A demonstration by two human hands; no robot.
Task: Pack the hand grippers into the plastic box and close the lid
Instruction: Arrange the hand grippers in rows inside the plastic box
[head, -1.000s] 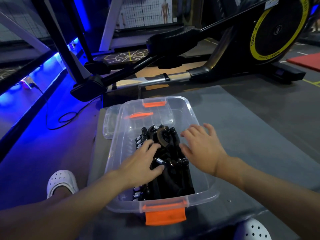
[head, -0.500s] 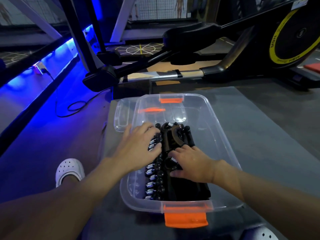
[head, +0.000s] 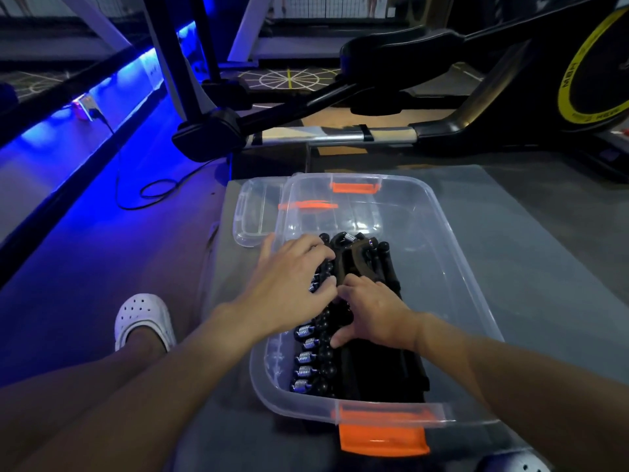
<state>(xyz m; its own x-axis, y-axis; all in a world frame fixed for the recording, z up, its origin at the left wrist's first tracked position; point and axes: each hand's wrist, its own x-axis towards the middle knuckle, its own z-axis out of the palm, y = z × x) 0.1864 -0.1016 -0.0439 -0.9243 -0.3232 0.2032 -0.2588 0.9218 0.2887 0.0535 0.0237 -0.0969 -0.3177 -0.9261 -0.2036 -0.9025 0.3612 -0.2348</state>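
The packing part looks nearly finished, and the closing part has not begun. A row of black hand grippers with steel coil springs (head: 381,373) lies inside the clear plastic box (head: 439,267). They are stacked side by side along its left half from the near wall toward the middle, while the right half and far end of the box show bare floor. No gripper can be seen outside the box on the grey table (head: 527,267), so as far as this view shows, all of them are in.

Both hands are in the box, working on the stack. The left hand (head: 292,281) lies over the far end of the row with its fingers bent down onto the knobs and springs and its thumb out to the side. It seems to be pressing or steadying rather than closing round anything. The right hand (head: 371,315) sits just beside it, with fingers tucked into the pile and thumb curled against its near side, holding part of the stack. My reading is that the grippers are being squared up and pushed down so they sit below the rim.

The flat clear plastic lid (head: 253,212) is off, lying on the table at the box's far left corner. Whether it is partly tucked under the box, I cannot tell. The near orange latch (head: 383,434) hangs open, and the far orange latch (head: 354,188) is unfastened too. What remains is to let go of the stack, fetch the lid, seat it on the box and snap both latches.
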